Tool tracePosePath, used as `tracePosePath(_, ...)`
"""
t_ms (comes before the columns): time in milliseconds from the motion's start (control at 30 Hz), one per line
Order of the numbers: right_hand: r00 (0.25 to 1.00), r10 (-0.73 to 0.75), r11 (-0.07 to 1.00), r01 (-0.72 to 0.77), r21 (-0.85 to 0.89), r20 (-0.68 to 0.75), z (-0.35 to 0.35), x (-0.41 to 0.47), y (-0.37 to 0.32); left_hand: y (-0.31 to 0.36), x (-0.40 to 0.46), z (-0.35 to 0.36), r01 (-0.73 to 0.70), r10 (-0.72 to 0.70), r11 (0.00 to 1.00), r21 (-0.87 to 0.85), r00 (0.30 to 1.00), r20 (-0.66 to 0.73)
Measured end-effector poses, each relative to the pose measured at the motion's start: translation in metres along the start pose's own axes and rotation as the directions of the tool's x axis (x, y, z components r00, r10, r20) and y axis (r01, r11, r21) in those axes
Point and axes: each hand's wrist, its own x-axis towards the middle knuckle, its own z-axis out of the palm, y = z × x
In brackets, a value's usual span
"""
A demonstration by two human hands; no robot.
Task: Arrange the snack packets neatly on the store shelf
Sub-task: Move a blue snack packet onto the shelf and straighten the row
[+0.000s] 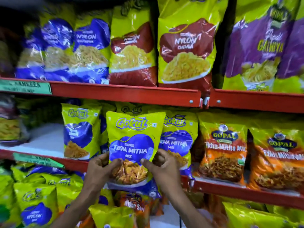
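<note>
Yellow-green snack packet (134, 145) upright between both hands at the middle shelf (125, 94) front, left hand (100, 170) and right hand (162, 168) each pinching a lower edge.

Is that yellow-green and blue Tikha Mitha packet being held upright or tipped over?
Upright: the yellow-green and blue Tikha Mitha packet shows its logo on top, gripped low by the left hand and right hand.

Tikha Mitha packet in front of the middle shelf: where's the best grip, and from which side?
Grip the Tikha Mitha packet low on its two side edges, coming from the front and below, as the left hand and right hand do now. It stands upright, is flat and limp, and fuller at the bottom; packets close behind leave only the front free.
</note>
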Motion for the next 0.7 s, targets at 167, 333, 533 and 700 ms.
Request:
tracePosePath(167, 0.999, 0.017, 0.99, -0.023, -0.138, -0.047, 0.054, 0.051, -0.005, 0.004, 0.057, -0.026, -0.045, 0.048, 0.996, 0.075, 0.998, -0.039)
tracePosePath(333, 0.993, 0.013, 0.969, -0.042, -0.243, -0.117, 0.071, 0.082, 0.008, -0.015, 0.099, -0.028, -0.018, 0.023, 0.99, 0.141, 0.999, -0.032)
tracePosePath(533, 0.995, 0.05, 0.939, -0.077, -0.335, -0.091, 0.073, 0.082, 0.029, -0.044, 0.102, -0.037, 0.058, -0.058, 0.976, 0.209, 0.998, -0.006)
tracePosePath(700, 0.976, -0.147, 0.823, 0.031, -0.567, -0.16, 0.062, 0.062, 0.001, -0.017, 0.099, -0.041, -0.163, 0.217, 0.895, 0.415, 0.972, -0.086)
